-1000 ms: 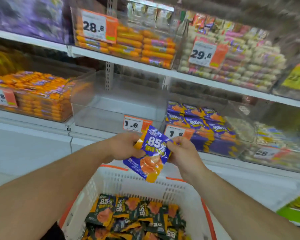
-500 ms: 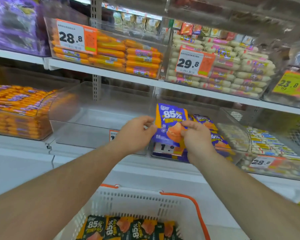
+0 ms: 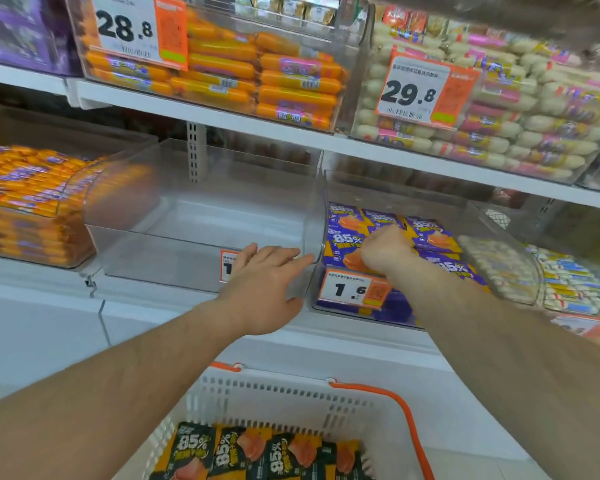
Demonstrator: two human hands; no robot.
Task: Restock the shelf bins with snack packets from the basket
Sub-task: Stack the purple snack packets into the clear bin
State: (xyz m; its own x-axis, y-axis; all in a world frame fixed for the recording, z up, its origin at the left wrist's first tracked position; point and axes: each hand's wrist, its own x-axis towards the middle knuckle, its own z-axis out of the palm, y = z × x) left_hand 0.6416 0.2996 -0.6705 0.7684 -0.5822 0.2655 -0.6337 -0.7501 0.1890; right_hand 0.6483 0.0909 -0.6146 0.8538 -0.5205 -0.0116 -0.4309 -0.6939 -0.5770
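The right hand (image 3: 383,249) is inside the clear bin (image 3: 471,216) on the lower shelf (image 3: 361,337), fingers curled down onto a purple snack packet (image 3: 343,242) at the front of the bin. It appears to pinch that packet, though the fingertips are hidden behind the knuckles. The packet lies on top of other purple packets (image 3: 426,233) filling the same bin, above a price tag (image 3: 352,289) reading 1.6.

The left hand (image 3: 262,289) holds nothing. Its fingers are straight and spread, reaching toward the front right corner of the neighbouring bin (image 3: 201,216), which is clear and shows no stock. Whether the fingertips touch the bin wall cannot be told.

A white basket (image 3: 291,400) with an orange handle (image 3: 406,420) sits below the arms. Black and orange packets (image 3: 243,455) lie in it side by side.

On the upper shelf (image 3: 222,116), bins of orange sausages (image 3: 257,74) and pale sausages (image 3: 534,126) carry tags of 28.8 and 29.8.
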